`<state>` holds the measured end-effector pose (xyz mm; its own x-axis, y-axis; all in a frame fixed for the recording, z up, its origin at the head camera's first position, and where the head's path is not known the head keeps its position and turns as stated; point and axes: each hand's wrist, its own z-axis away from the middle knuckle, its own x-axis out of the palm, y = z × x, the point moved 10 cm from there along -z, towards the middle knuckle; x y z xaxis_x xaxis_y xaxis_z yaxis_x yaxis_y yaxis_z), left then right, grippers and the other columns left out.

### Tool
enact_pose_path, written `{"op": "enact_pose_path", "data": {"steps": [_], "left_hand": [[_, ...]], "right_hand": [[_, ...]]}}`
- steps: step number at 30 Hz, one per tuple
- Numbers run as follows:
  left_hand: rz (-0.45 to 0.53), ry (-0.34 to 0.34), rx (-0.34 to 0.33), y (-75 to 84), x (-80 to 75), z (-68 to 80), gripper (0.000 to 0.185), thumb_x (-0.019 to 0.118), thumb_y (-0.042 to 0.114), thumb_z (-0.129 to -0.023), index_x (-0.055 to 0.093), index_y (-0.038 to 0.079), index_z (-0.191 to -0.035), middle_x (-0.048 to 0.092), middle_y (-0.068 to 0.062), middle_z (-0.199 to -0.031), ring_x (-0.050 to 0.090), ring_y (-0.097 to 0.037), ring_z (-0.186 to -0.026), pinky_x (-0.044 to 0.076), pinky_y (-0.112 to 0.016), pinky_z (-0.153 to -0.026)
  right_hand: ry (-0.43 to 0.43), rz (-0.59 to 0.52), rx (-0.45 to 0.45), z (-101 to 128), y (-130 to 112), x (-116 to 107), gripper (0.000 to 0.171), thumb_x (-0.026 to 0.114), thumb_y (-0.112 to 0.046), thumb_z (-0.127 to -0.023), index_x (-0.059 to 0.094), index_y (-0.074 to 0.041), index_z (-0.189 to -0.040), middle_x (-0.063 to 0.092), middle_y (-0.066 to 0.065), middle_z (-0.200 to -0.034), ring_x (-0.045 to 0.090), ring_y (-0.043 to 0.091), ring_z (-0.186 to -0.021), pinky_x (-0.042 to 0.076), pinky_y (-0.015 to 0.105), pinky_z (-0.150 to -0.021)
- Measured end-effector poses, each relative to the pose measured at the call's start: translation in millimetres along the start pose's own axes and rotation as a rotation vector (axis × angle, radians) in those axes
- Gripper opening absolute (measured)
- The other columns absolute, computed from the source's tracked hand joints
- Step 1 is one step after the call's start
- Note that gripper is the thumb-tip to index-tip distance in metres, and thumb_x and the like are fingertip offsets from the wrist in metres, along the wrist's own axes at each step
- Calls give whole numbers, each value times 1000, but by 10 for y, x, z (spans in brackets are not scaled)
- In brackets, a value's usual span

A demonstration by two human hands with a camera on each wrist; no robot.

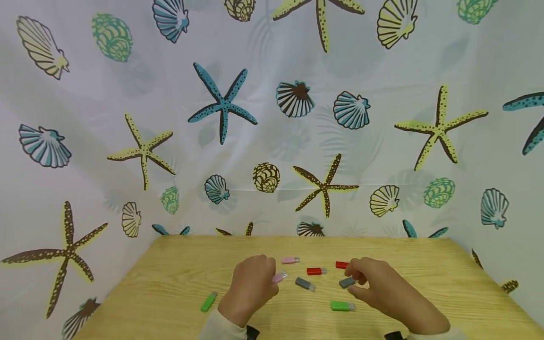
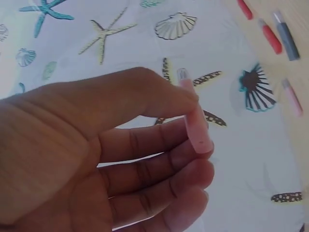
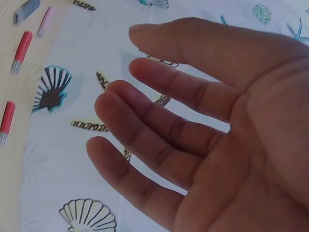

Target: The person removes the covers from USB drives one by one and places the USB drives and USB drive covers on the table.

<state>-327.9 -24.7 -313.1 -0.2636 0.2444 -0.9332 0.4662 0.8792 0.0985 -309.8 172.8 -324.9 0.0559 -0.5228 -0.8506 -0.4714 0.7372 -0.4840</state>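
In the head view, the left hand (image 1: 250, 285) is pinching a pink USB stick (image 2: 195, 121): the thumb is pressing it against the bent fingers, and its metal plug is pointing toward about 2 o'clock. This stick is showing at 3 o'clock of the hand. The right hand (image 1: 377, 284) is holding nothing; its thumb and forefinger are standing apart, and the other fingers are bending softly. A grey USB stick (image 1: 346, 282) is lying at 9 o'clock of this hand, just beside the fingertips; whether they are touching it, I cannot tell. A red USB stick (image 1: 341, 265) is lying at 10 o'clock, partly hidden, and a green USB stick (image 1: 340, 306) at 8 o'clock.

Between the hands, a second grey USB stick (image 1: 304, 283) is lying. From it, a second red USB stick (image 1: 315, 271) is lying between 1 and 2 o'clock, and a second pink USB stick (image 1: 289, 260) at 11 o'clock. A second green USB stick (image 1: 208, 301) is resting between 8 and 9 o'clock of the left hand, on the same wooden table (image 1: 165, 274).
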Motion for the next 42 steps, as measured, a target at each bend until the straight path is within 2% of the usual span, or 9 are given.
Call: {"op": "enact_pose_path", "data": {"steps": [5, 10, 16, 19, 27, 35, 39, 42], "left_hand": [[50, 3, 77, 131, -114, 82, 21, 80, 11, -72, 61, 16, -62, 46, 9, -58, 38, -5, -50, 34, -24, -45], [129, -62, 179, 280, -190, 157, 13, 79, 14, -75, 67, 18, -71, 53, 11, -64, 42, -2, -54, 38, -20, -50], [160, -153, 268, 468, -289, 259, 14, 80, 18, -77, 66, 19, -78, 51, 15, -69, 44, 0, -58, 39, -16, -54], [155, -185, 301, 540, -328, 311, 13, 78, 21, -80, 66, 20, -82, 51, 16, -72, 45, 3, -62, 39, -14, -57], [154, -209, 369, 685, -431, 440, 11, 74, 26, -85, 65, 21, -87, 48, 17, -73, 44, 3, -67, 39, -12, -61], [122, -154, 468, 813, -527, 529, 10, 70, 30, -89, 65, 21, -89, 54, 17, -79, 44, 5, -70, 37, -8, -61], [105, -175, 471, 835, -512, 536, 10, 68, 31, -91, 64, 22, -89, 51, 17, -76, 42, 4, -67, 36, -9, -60], [99, -218, 454, 830, -473, 533, 10, 69, 32, -89, 64, 24, -90, 48, 18, -74, 42, 3, -67, 37, -9, -61]], "right_hand": [[-19, -17, -44, 15, -173, 53, 20, 75, -18, -84, 64, -13, -100, 61, -8, -92, 57, 9, -79, 50, 27, -67], [-35, -19, -59, 19, -299, 57, 24, 73, -26, -86, 64, -14, -103, 60, -10, -92, 56, 6, -80, 50, 27, -69], [-20, -4, -137, 82, -537, 39, 27, 72, -35, -86, 64, -17, -105, 60, -13, -96, 54, 2, -83, 50, 27, -71], [-39, -15, -178, 115, -649, 59, 29, 71, -38, -87, 64, -17, -106, 61, -14, -98, 54, 1, -84, 51, 27, -72], [-105, -28, -230, 163, -865, 125, 33, 69, -44, -87, 66, -18, -107, 61, -15, -99, 57, 0, -85, 52, 26, -71], [-115, -37, -315, 219, -1045, 154, 22, 66, -38, -91, 67, -20, -104, 55, -19, -92, 52, -3, -80, 50, 23, -66], [-110, -17, -377, 239, -1123, 182, 16, 67, -30, -91, 68, -18, -101, 54, -18, -90, 50, -4, -77, 47, 20, -63], [-110, -9, -400, 244, -1156, 203, 11, 66, -27, -92, 69, -18, -99, 54, -19, -88, 49, -5, -75, 47, 19, -62]]}}
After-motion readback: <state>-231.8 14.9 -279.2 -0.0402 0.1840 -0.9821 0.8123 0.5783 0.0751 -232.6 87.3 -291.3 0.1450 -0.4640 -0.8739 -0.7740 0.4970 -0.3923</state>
